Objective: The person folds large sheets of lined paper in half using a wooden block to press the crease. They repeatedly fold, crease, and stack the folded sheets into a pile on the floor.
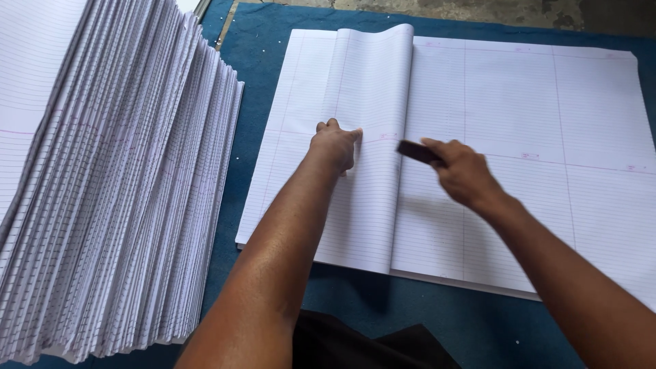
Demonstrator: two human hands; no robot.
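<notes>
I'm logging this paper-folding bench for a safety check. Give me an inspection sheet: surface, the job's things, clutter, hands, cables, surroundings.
Surface: blue cloth-covered table, partly bare between the paper piles.
Job's things: large white ruled paper sheet lying flat, its left part folded over into a folded flap; small dark flat block.
Clutter: fanned stack of folded ruled white sheets at the left.
Hands: left hand pressing on the folded flap; right hand gripping the dark block at the crease, slightly blurred.
Cables: nothing seen.
Surroundings: rough grey floor beyond the far edge; dark fabric at the near edge.
</notes>
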